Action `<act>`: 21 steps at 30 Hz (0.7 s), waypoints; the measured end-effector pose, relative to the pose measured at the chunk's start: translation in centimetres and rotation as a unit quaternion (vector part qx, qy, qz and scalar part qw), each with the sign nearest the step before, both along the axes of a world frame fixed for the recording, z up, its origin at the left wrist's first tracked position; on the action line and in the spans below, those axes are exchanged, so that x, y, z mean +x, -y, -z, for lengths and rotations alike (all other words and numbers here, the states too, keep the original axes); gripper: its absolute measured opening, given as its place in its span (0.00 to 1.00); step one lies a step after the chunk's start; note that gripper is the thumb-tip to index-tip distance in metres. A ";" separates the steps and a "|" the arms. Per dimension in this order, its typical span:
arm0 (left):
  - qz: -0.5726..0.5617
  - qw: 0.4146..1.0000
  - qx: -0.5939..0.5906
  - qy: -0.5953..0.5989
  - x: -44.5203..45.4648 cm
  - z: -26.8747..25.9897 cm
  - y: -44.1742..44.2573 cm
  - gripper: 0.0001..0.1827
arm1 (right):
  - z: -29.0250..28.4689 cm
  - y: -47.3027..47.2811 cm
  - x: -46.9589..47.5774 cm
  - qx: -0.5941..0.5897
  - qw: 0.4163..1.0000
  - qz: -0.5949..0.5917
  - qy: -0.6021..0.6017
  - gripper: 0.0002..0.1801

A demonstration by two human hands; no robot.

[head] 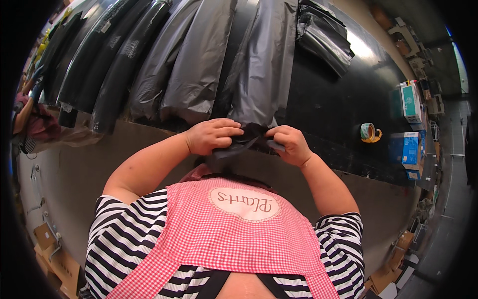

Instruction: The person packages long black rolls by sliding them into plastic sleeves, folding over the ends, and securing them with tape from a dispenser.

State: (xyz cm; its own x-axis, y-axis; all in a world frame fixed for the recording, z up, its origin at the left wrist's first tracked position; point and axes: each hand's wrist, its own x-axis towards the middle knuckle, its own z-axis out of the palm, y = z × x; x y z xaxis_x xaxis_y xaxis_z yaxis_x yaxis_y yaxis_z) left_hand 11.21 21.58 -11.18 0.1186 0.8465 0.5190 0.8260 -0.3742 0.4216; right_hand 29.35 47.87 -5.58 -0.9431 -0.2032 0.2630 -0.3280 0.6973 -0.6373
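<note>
A long item in a dark plastic bag (263,71) lies on the black table (317,101), its near end at the table's front edge. My left hand (214,136) grips the loose, gathered mouth of that bag from the left. On the other side of the mouth, my right hand (289,144) pinches the plastic between thumb and fingers. The bunched film (242,140) hangs over the edge between both hands. To the left lie two more bagged long items, one of them the nearer grey-black bag (198,74).
Several long black rolls (123,71) lie farther left. A stack of folded black bags (325,37) rests at the back right. Tape on a yellow dispenser (369,132), a blue box (410,149) and a green-and-white box (410,102) stand right. Another person's arm (28,108) shows at far left.
</note>
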 end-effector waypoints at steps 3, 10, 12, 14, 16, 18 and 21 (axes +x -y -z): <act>-0.146 0.903 -0.194 0.353 0.4 -2.6 -1.4 0.05 | 3.3 0.1 0.4 -0.367 0.897 0.195 0.152 0.15; -0.312 0.644 -0.026 0.698 1.2 2.6 -5.1 0.21 | 6.8 1.3 -1.7 -0.525 0.741 0.386 0.164 0.25; -0.353 0.622 -0.026 0.698 1.0 4.0 -5.7 0.24 | 7.6 2.0 -1.8 -0.511 0.736 0.417 0.155 0.19; -0.393 0.612 -0.064 0.684 1.5 4.0 -5.9 0.24 | 8.2 3.0 -1.4 -0.502 0.721 0.454 0.147 0.15; -0.431 0.599 -0.083 0.669 1.6 3.9 -6.7 0.26 | 9.0 3.5 -1.5 -0.515 0.708 0.464 0.132 0.14; -0.436 0.680 -0.113 0.578 1.3 4.1 -6.7 0.20 | 8.9 3.2 -1.6 -0.497 0.725 0.451 0.155 0.14; -0.476 0.742 -0.140 0.450 0.9 4.0 -7.1 0.08 | 7.7 1.9 -2.7 -0.393 0.786 0.426 0.215 0.12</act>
State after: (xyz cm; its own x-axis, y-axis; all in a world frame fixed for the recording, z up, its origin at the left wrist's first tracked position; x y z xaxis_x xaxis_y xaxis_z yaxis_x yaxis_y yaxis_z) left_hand 12.11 28.71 -15.15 -0.8912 0.4134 -0.1870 -0.0044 0.4043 0.9146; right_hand 26.67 45.98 -13.32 -0.6844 0.6169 -0.3887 0.4082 -0.1176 -0.9053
